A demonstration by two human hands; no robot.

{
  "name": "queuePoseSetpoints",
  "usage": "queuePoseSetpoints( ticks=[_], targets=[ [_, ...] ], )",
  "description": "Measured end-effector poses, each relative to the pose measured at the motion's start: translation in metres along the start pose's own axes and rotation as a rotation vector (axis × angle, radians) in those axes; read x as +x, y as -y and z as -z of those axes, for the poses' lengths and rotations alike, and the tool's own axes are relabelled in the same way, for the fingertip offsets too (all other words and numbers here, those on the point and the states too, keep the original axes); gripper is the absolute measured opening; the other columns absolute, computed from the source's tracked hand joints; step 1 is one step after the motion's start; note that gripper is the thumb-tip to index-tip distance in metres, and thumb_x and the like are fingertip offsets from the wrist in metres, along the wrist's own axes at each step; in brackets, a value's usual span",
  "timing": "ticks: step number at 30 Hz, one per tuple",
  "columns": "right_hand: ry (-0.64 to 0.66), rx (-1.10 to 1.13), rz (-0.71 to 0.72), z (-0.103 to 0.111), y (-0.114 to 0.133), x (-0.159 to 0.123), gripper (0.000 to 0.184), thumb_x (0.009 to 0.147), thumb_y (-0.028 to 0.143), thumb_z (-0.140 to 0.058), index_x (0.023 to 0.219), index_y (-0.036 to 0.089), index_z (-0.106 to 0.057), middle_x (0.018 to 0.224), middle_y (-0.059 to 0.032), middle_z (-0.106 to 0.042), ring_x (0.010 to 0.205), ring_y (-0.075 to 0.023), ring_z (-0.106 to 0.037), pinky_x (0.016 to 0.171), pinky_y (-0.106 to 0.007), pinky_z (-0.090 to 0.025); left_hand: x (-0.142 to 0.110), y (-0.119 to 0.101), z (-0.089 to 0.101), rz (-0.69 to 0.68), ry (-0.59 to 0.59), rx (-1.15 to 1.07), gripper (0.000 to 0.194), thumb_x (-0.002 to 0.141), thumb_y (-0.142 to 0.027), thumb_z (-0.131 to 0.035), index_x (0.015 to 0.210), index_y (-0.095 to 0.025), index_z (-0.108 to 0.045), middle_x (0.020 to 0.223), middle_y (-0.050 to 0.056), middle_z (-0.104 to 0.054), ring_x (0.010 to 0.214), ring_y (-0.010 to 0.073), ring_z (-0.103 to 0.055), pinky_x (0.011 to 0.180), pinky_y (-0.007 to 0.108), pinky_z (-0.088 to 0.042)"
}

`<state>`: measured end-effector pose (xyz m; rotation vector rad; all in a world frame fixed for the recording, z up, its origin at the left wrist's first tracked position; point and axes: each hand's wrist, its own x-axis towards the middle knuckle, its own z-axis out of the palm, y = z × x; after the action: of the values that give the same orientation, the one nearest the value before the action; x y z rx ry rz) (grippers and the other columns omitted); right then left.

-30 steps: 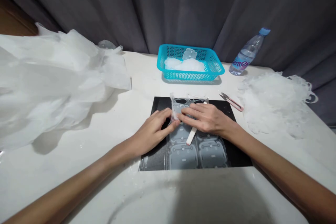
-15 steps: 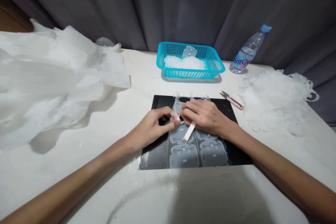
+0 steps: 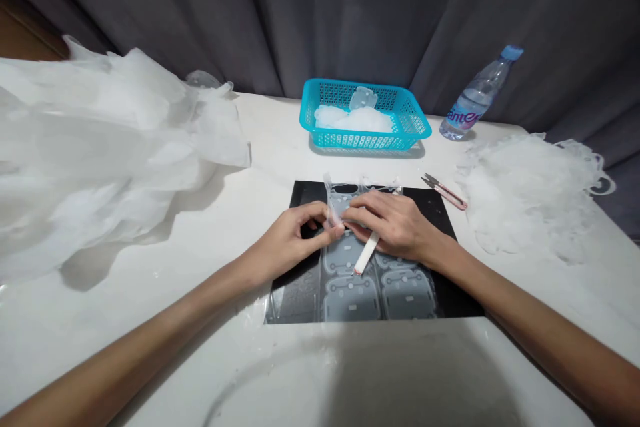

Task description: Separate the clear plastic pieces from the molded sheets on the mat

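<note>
A translucent sheet of moulded pieces [image 3: 351,298] lies on a black board [image 3: 295,287] in front of me. My left hand [image 3: 310,233] pinches the loose, lifted edge of this sheet between thumb and fingers. Close beside it, my right hand [image 3: 387,223] is curled around a flat white stick [image 3: 367,255], whose reddish end sticks out below the palm towards me. The right fingertips meet the sheet near my left thumb; the stick's other end is hidden under the hand. Torn strips of the sheet stand up at the board's far edge.
A blue basket [image 3: 370,141] holding translucent pieces stands behind the board. Thread snips [image 3: 445,191] lie right of the board, near a water bottle [image 3: 470,103] and a heap of translucent scraps [image 3: 530,193]. A large pile of translucent sheets [image 3: 115,140] covers the left side.
The lifted strip at my left fingers now stands more upright and further left. My right hand and the stick have shifted very slightly; the whole view has moved a little.
</note>
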<state>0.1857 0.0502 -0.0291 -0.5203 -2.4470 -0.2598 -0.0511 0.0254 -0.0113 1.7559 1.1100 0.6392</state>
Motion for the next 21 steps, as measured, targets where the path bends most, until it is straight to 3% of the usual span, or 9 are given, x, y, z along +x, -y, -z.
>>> queuePoseSetpoints(
  ticks=[7, 11, 21],
  targets=[
    [-0.009, 0.079, -0.069, -0.0001, 0.0022, -0.0013, 0.014, 0.104, 0.020, -0.057, 0.112, 0.015, -0.067, 0.101, -0.0097, -0.073, 0.090, -0.0202, -0.069, 0.071, -0.030, -0.053, -0.0012, -0.0031, -0.0010, 0.013, 0.012, 0.008, 0.035, 0.097, -0.052, -0.062, 0.087, -0.019, -0.067, 0.084, 0.001, -0.066, 0.082, 0.0190, -0.056, 0.076, 0.031, -0.042],
    [-0.050, 0.052, -0.085, 0.0014, 0.0048, 0.0000, 0.012, 0.104, 0.021, -0.058, 0.108, 0.015, -0.067, 0.096, -0.0090, -0.074, 0.087, -0.0195, -0.070, 0.069, -0.029, -0.053, -0.0007, -0.0035, -0.0019, 0.044, -0.037, -0.074, 0.041, 0.102, -0.051, -0.053, 0.078, -0.019, -0.060, 0.076, -0.001, -0.055, 0.075, 0.0161, -0.051, 0.072, 0.029, -0.039],
    [-0.093, 0.056, -0.113, -0.0009, 0.0060, -0.0034, 0.007, 0.104, 0.021, -0.060, 0.100, 0.016, -0.064, 0.090, -0.0073, -0.072, 0.081, -0.0177, -0.069, 0.066, -0.028, -0.051, 0.0012, -0.0024, -0.0008, 0.069, -0.045, -0.214, 0.034, 0.100, -0.046, -0.060, 0.080, -0.019, -0.063, 0.078, -0.001, -0.057, 0.078, 0.0158, -0.053, 0.078, 0.030, -0.042]
  ],
)
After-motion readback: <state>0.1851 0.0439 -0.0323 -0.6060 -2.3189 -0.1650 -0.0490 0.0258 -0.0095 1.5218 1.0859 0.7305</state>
